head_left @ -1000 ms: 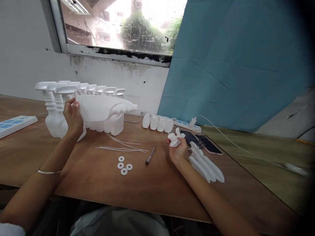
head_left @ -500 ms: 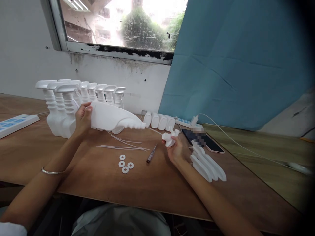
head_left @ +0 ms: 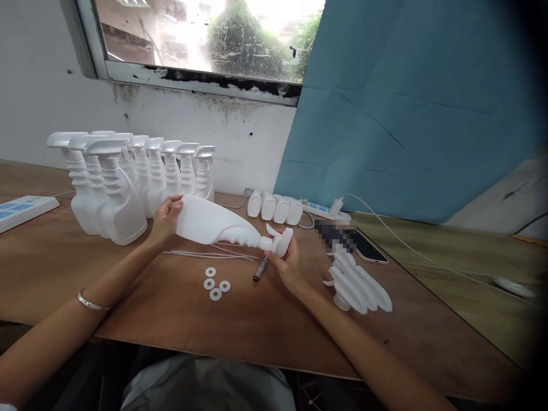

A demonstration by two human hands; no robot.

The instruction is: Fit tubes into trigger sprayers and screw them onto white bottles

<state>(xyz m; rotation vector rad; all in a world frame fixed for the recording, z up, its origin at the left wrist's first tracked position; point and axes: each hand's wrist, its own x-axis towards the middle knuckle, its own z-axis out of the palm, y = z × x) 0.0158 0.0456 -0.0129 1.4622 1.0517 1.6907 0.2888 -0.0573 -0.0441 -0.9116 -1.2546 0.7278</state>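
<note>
Contact is the change. A second ago the white bottle [head_left: 209, 224] was lifted near the far edge of the surface [head_left: 171, 342], its neck well apart from the spray head [head_left: 280, 240]. It has since come down and across toward the middle, lies nearly level, and its neck now touches the head. The left hand [head_left: 165, 220] grips the bottle's base with the fingers wrapped round it. The right hand [head_left: 287, 265] is closed round the spray head from below, having moved in from beside the phone [head_left: 370, 251]. By the look of it, the two parts are being fitted together.

The joint itself is hard to read. The right hand's fingers cover much of the collar, so I cannot tell whether the head is seated on the neck or only set against it, or whether a tube runs inside. The finished bottles [head_left: 115, 194] toward the far left corner overlap too much to count. Loose thin tubes [head_left: 214, 254] are partly hidden behind the held bottle, with the washers [head_left: 215, 285] and a dark pen-like tool [head_left: 260, 269] just nearer. Part of the phone is blurred out, and the right edge fades into shadow.
</note>
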